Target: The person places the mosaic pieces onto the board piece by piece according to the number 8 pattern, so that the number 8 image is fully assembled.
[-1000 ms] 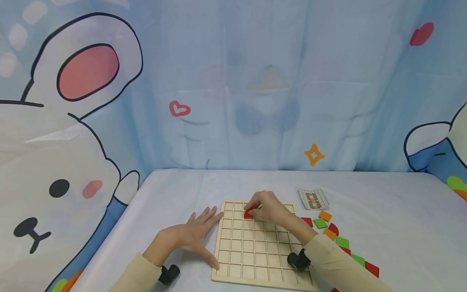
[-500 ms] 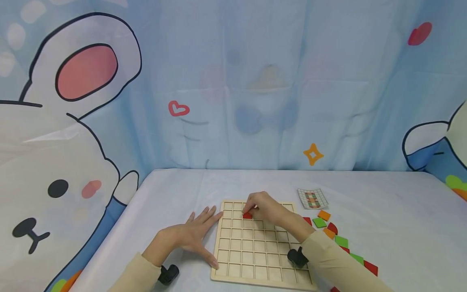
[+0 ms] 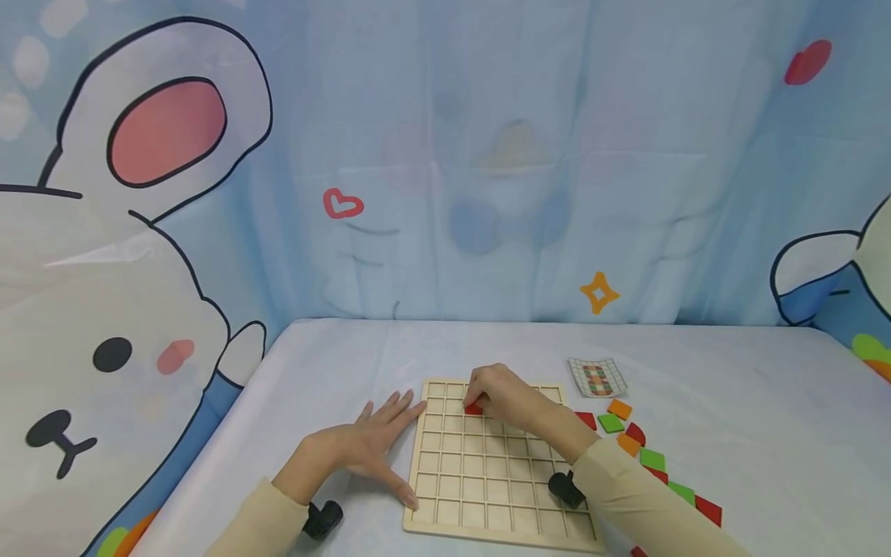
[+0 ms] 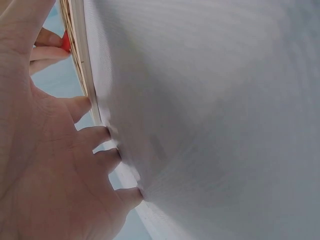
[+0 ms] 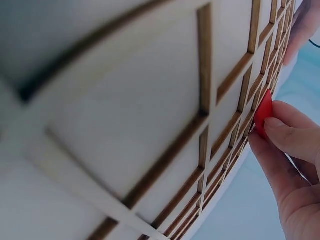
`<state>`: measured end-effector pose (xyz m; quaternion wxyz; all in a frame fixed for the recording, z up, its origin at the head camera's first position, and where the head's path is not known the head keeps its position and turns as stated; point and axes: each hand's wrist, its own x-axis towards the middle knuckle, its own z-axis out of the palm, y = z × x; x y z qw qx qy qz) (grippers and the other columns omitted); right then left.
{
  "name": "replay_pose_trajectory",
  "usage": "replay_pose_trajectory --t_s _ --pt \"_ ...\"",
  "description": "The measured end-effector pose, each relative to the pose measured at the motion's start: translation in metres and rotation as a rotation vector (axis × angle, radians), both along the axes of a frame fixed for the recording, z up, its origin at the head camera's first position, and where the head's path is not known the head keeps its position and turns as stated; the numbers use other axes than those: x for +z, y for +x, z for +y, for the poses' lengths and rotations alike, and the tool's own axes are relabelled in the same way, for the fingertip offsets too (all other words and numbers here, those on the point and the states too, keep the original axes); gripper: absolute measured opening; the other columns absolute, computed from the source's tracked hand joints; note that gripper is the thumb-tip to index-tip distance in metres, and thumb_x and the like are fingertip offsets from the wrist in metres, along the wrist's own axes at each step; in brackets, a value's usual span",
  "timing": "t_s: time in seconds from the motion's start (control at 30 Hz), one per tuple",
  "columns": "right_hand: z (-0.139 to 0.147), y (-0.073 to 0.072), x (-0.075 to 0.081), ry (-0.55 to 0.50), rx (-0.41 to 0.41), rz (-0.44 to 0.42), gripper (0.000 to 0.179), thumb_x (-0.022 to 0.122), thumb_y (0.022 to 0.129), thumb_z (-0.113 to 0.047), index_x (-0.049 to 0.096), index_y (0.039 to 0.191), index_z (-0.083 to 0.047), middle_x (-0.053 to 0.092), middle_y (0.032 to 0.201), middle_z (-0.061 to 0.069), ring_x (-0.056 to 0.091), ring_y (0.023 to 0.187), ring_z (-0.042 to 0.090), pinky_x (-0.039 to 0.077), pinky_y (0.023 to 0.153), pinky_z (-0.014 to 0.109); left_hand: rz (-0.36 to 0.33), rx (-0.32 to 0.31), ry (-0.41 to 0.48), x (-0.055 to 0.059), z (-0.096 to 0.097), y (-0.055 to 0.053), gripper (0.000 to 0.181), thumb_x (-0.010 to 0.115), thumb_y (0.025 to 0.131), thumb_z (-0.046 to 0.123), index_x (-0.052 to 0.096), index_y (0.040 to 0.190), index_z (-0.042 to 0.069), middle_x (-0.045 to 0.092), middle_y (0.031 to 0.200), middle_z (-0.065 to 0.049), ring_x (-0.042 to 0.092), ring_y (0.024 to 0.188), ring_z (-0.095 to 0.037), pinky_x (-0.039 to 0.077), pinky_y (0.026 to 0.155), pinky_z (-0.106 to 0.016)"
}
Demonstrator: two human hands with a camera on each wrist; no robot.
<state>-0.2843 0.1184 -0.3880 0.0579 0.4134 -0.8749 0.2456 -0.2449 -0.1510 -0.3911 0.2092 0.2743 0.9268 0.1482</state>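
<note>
A wooden grid board (image 3: 485, 517) lies on the white-covered table. Over its second row from the far edge, my right hand (image 3: 506, 398) pinches a small red tile (image 3: 473, 409) between thumb and fingers. The right wrist view has this tile (image 5: 263, 112) against the thin wooden ridges, partly covered by the fingertips. My left hand (image 3: 369, 451) rests spread at the board's left edge, its thumb and one fingertip touching the rim. In the left wrist view the fingers of the left hand (image 4: 65, 155) look extended, with fingertips down by the cloth.
Right of the board, several loose tiles lie in a slanting line, among them a green tile (image 3: 611, 422), an orange tile (image 3: 619, 409) and a red tile (image 3: 708, 510). Behind them lies a printed pattern card (image 3: 597, 378). A patterned curtain (image 3: 501, 232) hangs behind the table.
The red tile has turned slightly under my right fingers and now shows a straighter front edge. My right hand has shifted only a little; the left hand stays where it was.
</note>
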Motion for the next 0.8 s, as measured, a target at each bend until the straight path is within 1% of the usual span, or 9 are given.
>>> replay_pose_trajectory --t_s 0.13,0.37,0.53,0.67,0.8 --pt "0.003 0.001 0.002 0.021 -0.018 0.011 0.018 0.072 0.088 0.018 0.082 0.093 0.004 0.071 0.086 0.007 0.072 0.082 0.022 0.059 0.071 0.021 0.0 -0.004 0.004 0.001 0.001 -0.001 0.128 0.091 0.076 0.055 0.012 0.17 0.02 0.002 0.176 -0.011 -0.001 0.162 -0.028 0.004 0.127 -0.058" --pt "0.006 0.003 0.004 0.036 -0.035 -0.001 0.017 0.075 0.087 0.016 0.083 0.093 0.002 0.071 0.088 0.007 0.072 0.084 0.023 0.059 0.073 0.023 0.0 -0.001 -0.002 0.001 0.004 -0.003 0.129 0.091 0.075 0.056 0.012 0.17 0.021 0.002 0.176 -0.011 -0.001 0.162 -0.028 0.004 0.128 -0.058" --pt "0.006 0.004 0.004 0.03 -0.03 -0.005 0.016 0.074 0.088 0.015 0.082 0.094 0.002 0.071 0.089 0.008 0.071 0.085 0.022 0.059 0.073 0.022 -0.003 0.004 -0.013 0.001 0.005 -0.002 0.129 0.091 0.075 0.057 0.012 0.17 0.022 0.002 0.176 -0.01 -0.001 0.162 -0.027 0.003 0.128 -0.057" --pt "0.007 0.006 0.004 0.006 -0.03 -0.028 0.019 0.072 0.088 0.018 0.082 0.094 0.004 0.069 0.089 0.008 0.069 0.083 0.021 0.058 0.071 0.023 -0.008 0.006 -0.016 0.0 0.005 -0.001 0.128 0.091 0.075 0.057 0.012 0.17 0.021 0.003 0.176 -0.01 0.0 0.162 -0.028 0.003 0.128 -0.057" --pt "0.008 0.011 0.006 0.012 -0.057 -0.052 0.022 0.071 0.087 0.02 0.081 0.094 0.002 0.065 0.087 0.006 0.064 0.079 0.018 0.055 0.069 0.022 -0.002 0.012 -0.02 0.0 0.003 0.0 0.128 0.091 0.075 0.057 0.013 0.17 0.02 0.004 0.176 -0.011 0.001 0.162 -0.029 0.004 0.128 -0.058"
